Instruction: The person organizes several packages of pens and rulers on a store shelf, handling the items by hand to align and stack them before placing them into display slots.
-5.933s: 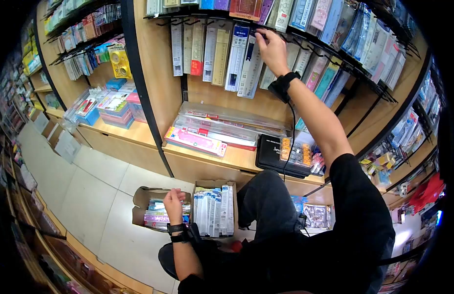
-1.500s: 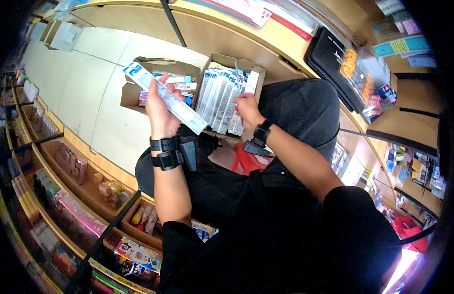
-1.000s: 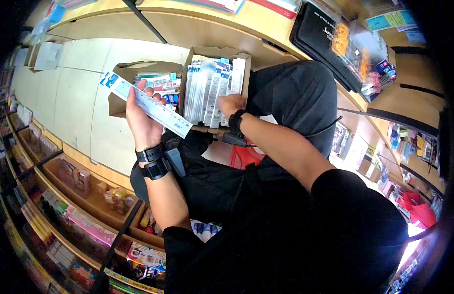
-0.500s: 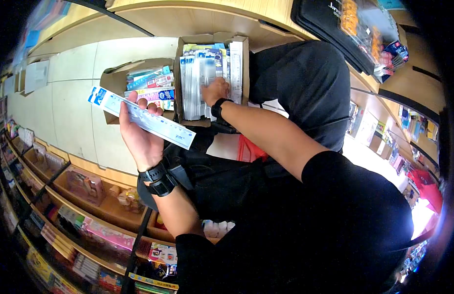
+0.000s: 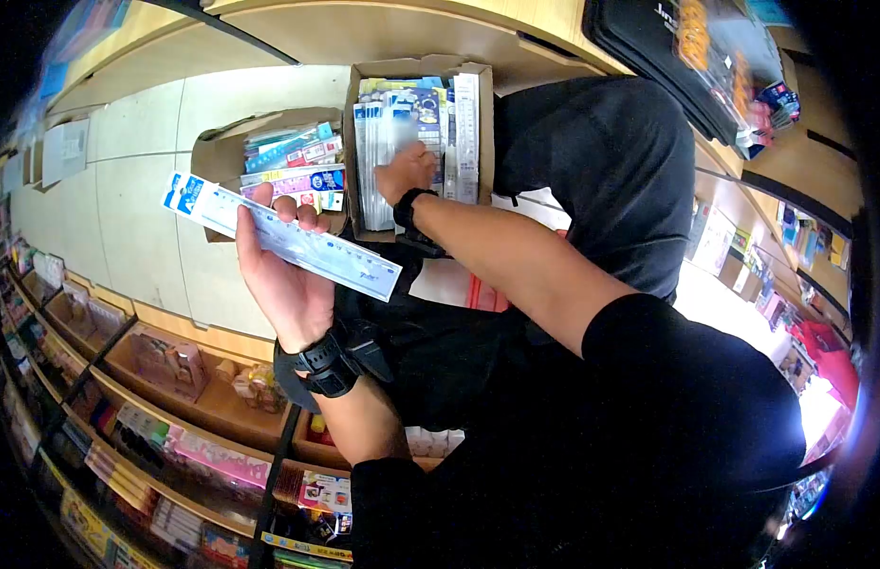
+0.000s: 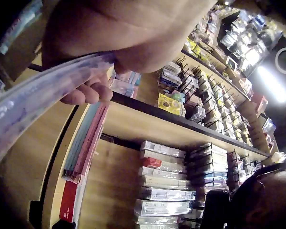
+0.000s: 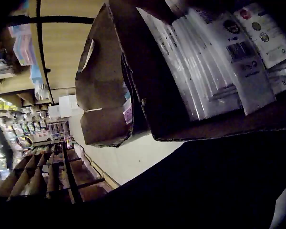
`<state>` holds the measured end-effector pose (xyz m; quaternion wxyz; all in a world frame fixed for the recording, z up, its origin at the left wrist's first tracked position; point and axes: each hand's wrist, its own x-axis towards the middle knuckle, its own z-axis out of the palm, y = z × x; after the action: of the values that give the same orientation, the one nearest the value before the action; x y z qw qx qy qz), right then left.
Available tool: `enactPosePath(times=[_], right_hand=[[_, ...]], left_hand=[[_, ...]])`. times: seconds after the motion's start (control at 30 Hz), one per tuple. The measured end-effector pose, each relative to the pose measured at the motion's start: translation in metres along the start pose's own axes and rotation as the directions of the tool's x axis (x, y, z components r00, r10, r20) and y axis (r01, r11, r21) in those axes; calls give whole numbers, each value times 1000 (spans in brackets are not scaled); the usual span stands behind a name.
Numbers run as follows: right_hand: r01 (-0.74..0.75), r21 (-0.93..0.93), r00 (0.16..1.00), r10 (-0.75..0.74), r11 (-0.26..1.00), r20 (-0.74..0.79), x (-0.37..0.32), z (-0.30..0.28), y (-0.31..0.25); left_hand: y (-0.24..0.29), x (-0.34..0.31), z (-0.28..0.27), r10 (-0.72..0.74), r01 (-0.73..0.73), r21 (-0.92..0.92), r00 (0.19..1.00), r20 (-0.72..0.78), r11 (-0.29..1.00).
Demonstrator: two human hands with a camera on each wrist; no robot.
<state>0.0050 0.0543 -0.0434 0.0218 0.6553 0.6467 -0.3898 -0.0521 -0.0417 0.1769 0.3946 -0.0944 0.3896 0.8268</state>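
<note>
A clear-packed ruler with a blue header (image 5: 335, 258) lies slantwise across my left hand (image 5: 290, 289), palm up, with thumb and fingers curled round it. The left wrist view shows the pack (image 6: 47, 86) beside my fingers. My right hand (image 5: 407, 174) is over the right cardboard box (image 5: 485, 133), fingers bent down at the packed rulers (image 5: 370, 156); its fingertips are hidden, so a grip cannot be made out. These white packs (image 7: 200, 71) stand side by side in the right wrist view.
Left of that box, another cardboard box (image 5: 212, 152) holds mixed colourful packs (image 5: 293, 180). My bent knee (image 5: 592, 142) is right of the boxes. A black case (image 5: 648, 66) lies on the upper shelf; low compartments (image 5: 198, 403) line the lower left. Rulers hang on a rack (image 6: 164, 193).
Since the oldest frame, my right hand has come down from the hanging rack to the box, and my left hand has taken hold of a ruler. Lately my right hand has shifted left across the packs.
</note>
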Motion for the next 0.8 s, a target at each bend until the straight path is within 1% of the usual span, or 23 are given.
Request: enactPosePath(times=[0.07, 0.1, 0.17, 0.2, 0.23, 0.3, 0.33, 0.47, 0.53, 0.57, 0.63, 0.67, 0.7, 0.77, 0.8], right_hand=[[22, 53, 1000, -22, 998, 4, 0, 5, -2], [20, 48, 1000, -20, 999, 7, -3, 11, -2], [82, -15, 994, -83, 996, -68, -8, 17, -7], [154, -118, 969, -173, 981, -177, -16, 27, -11], [152, -120, 969, -172, 981, -178, -17, 32, -12], [218, -168, 952, -247, 961, -178, -19, 38, -12], [211, -173, 944, -246, 962, -217, -19, 42, -14], [214, -180, 947, -249, 960, -204, -17, 43, -15], [145, -210, 972, -179, 967, -155, -15, 42, -17], [145, -209, 972, -179, 967, -154, -13, 43, -18], [83, -258, 972, -135, 963, -193, -10, 52, -20], [55, -250, 971, -110, 967, -213, -8, 54, -22], [61, -248, 971, -115, 967, -210, -7, 58, -23], [35, -139, 997, -44, 990, -62, -5, 50, -22], [55, -113, 998, -51, 992, 42, -11, 24, -27]], left_hand=[[1, 0, -2, 12, -12, 6, 1000, -6, 1000], [2, -1, -5, 10, -10, 4, 1000, -11, 1000], [2, -1, -3, 22, -21, -12, 1000, 11, 1000], [3, -2, -3, 16, -16, -14, 1000, 9, 1000], [4, -3, -1, 26, -26, -18, 1000, 6, 1000], [6, -5, 1, 31, -30, -23, 1000, 5, 999], [8, -5, 0, 36, -35, -40, 999, 8, 999], [10, -4, -6, 48, -47, -50, 999, 9, 998], [11, -4, -7, 52, -51, -56, 998, 21, 997], [11, -5, -5, 57, -55, -55, 998, 33, 997], [13, -6, -3, 58, -56, -66, 998, 32, 996], [12, -7, 0, 54, -52, -75, 998, 35, 996], [13, -6, 0, 60, -58, -73, 998, 35, 996], [13, -6, 0, 64, -62, -74, 998, 20, 995], [16, -7, -2, 71, -70, -72, 997, 14, 995]])
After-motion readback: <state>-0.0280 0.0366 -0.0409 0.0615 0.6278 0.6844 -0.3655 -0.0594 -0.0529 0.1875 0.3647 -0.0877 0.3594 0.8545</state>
